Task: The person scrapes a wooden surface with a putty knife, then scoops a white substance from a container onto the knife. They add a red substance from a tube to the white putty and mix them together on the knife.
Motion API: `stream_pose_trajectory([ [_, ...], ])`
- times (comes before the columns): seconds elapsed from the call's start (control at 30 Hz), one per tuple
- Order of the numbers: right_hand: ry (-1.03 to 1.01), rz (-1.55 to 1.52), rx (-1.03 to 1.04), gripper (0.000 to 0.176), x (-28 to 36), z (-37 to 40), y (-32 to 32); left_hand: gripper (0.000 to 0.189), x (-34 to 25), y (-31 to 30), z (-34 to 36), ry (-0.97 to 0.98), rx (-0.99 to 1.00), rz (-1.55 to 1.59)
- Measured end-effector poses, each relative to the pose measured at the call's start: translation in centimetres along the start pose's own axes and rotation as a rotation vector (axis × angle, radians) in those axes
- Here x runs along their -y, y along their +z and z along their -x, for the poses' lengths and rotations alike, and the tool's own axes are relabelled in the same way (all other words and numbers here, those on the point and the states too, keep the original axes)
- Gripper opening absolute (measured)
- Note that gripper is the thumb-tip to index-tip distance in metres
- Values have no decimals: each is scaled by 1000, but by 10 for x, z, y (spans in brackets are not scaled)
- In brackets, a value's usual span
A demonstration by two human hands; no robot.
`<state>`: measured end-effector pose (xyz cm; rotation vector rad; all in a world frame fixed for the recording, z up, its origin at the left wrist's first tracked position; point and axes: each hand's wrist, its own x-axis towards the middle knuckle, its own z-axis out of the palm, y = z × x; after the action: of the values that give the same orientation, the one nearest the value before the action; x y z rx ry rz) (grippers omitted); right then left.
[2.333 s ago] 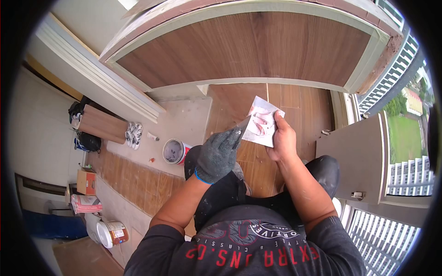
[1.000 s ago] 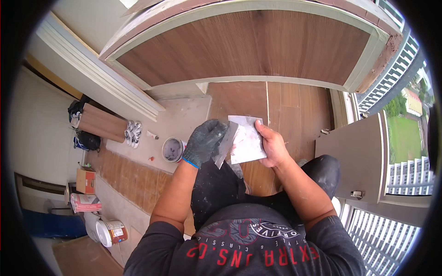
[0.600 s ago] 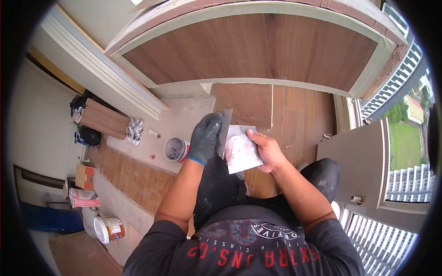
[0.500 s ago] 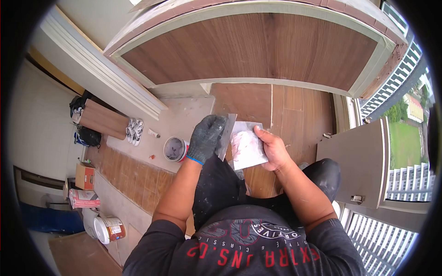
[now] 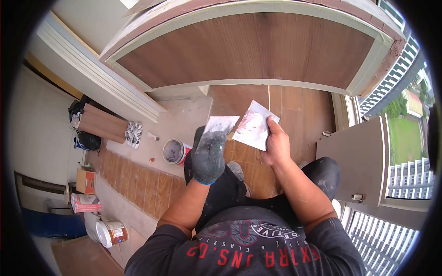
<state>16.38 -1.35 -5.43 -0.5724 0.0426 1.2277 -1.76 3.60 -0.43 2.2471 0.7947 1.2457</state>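
My left hand [image 5: 208, 156], in a dark grey glove with a blue cuff, grips a thin flat scraper [image 5: 218, 126] with its pale blade tilted up. Bare of any glove, my right hand [image 5: 277, 143] holds a white square plate [image 5: 256, 126] by its right side. Pinkish-white paste [image 5: 252, 123] is smeared over the plate. A narrow gap separates the scraper from the plate. To the left of my gloved hand stands an open tub [image 5: 174, 152] with greyish paste inside.
A wood-grain panel [image 5: 253, 50] with taped pale edges spans the top. Left are a small tube [image 5: 153, 136], shoes [image 5: 133, 135], a cardboard box [image 5: 85, 180] and a lidded bucket [image 5: 111, 232]. A cabinet door [image 5: 352, 156] stands open at the right.
The scraper has turned to show its flat face and moved apart from the plate. The plate has risen and tilted, and my right hand has moved up slightly with it.
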Motion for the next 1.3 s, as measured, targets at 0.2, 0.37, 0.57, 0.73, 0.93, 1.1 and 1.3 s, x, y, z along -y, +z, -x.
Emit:
stream_pose_trajectory([
  [0.2, -21, 0, 18, 32, 8, 7, -1, 27, 13, 15, 22, 376, 126, -241],
  [0.37, -40, -8, 90, 32, 15, 18, 8, 36, 24, 2, 22, 148, 398, -307],
  [0.57, -444, 458, 89, 36, 17, 17, 8, 39, 10, -15, 8, 178, 360, -602],
  [0.73, -570, 830, 51, 46, -4, 19, 3, 36, -45, 12, 3, 189, 425, -569],
  [0.93, -696, 1032, 15, 50, 7, 34, 5, 39, -35, 10, -14, 249, 390, -617],
  [1.1, -682, 1079, 42, 52, 7, 30, 4, 37, -39, 12, -16, 134, 440, -531],
  [1.3, -688, 961, 47, 54, 7, 30, 14, 42, -34, 14, -23, 185, 396, -494],
])
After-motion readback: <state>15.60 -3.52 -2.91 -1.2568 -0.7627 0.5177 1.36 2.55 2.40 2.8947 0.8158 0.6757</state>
